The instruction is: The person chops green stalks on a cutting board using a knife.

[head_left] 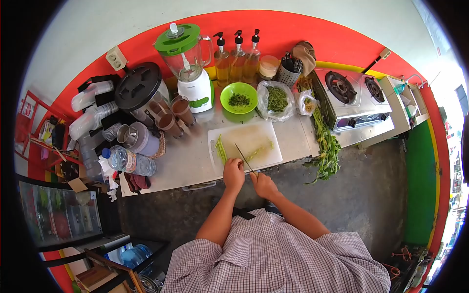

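Note:
My right hand (265,185) is closed around the handle of a kitchen knife (245,157), whose blade points up and left over the white cutting board (266,134). Beside the blade, at the board's front edge, my left hand (233,172) has its fingers curled together; what they hold, if anything, is hidden. Thin green stalks (221,149) lie on the board's left side, just beyond my left hand. Chopped green bits (259,151) are scattered right of the blade. Behind the board stand a green bowl (228,106) with chopped leaves and a plastic bag (276,101) of chopped greens.
A blender (194,93) and several pump bottles (237,63) line the wall. Leafy stalks (326,151) hang over the counter's front edge, by the gas stove (354,93). To the left are brown cups (171,126), a water bottle (129,161) and stacked plastic cups (93,117).

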The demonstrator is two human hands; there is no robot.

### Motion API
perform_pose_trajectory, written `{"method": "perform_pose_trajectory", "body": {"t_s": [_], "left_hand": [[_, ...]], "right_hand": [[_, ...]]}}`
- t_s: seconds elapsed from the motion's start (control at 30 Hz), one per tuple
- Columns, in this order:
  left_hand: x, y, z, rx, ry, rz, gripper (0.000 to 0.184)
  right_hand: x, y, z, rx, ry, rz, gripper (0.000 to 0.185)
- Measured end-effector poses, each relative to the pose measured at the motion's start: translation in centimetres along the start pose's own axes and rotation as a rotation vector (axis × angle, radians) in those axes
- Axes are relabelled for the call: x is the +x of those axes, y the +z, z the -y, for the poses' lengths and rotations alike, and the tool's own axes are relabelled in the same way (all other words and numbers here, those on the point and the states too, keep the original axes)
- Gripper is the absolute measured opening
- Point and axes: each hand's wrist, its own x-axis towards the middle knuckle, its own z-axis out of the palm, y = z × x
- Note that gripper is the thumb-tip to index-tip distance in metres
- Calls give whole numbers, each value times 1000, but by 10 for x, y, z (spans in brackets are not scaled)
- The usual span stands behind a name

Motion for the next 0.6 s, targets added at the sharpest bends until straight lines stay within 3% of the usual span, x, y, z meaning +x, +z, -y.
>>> {"method": "perform_pose_trajectory", "body": {"t_s": [0.6], "left_hand": [[-1, 0, -3, 4, 23, -49, 7]], "right_hand": [[-1, 2, 7, 20, 1, -24, 61]]}}
